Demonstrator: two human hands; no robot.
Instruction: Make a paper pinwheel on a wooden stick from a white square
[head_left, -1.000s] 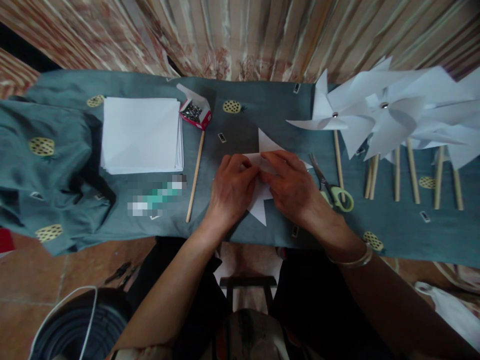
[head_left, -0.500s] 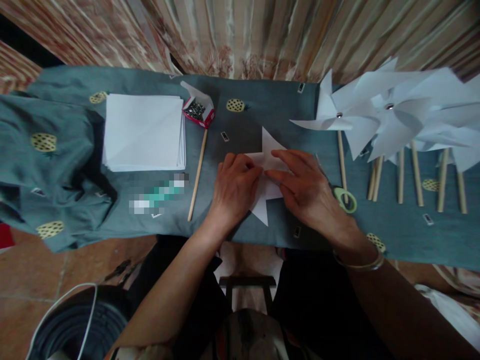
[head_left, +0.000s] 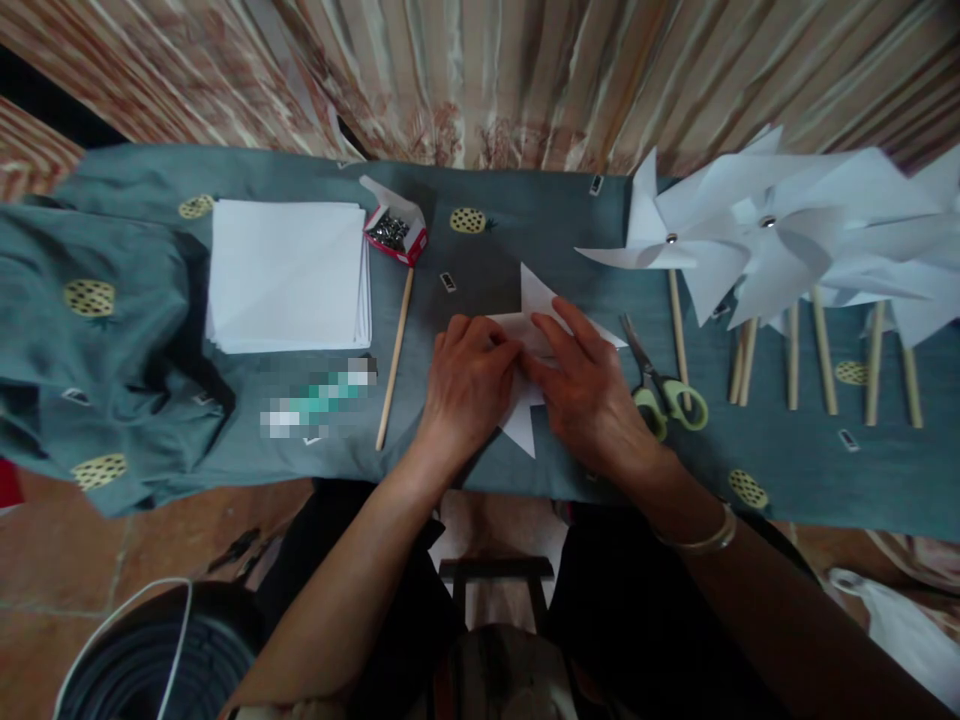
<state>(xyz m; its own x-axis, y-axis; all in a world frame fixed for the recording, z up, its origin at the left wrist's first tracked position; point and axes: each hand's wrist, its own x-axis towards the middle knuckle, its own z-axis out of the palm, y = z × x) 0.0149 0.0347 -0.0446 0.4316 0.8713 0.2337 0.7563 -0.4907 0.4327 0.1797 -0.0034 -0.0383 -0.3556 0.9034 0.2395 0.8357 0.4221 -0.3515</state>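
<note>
Between my hands lies a white paper pinwheel (head_left: 520, 428) with pointed corners, its middle covered by my fingers. My left hand (head_left: 471, 375) is closed, thumb and fingers pinching the paper near the centre. From the other side my right hand (head_left: 589, 385) presses on the paper, its fingertips meeting those of the left. Its index and middle fingers reach over a raised flap. Just right of that hand are scissors (head_left: 651, 376) with green handles, blades pointing away. What lies under the fingertips is too hidden to make out.
White paper pinwheels (head_left: 795, 220) on wooden sticks are piled at the right. To the left lie a paper stack (head_left: 289, 275), a red-and-white box (head_left: 397, 225) of small metal pieces, a wooden stick (head_left: 394, 358) and a blurred green item (head_left: 322, 398). A patterned cloth (head_left: 540, 210) covers the table.
My right hand has shifted left and its fingers have drawn in over the paper's centre, uncovering more of the scissors. The left hand stays on the paper.
</note>
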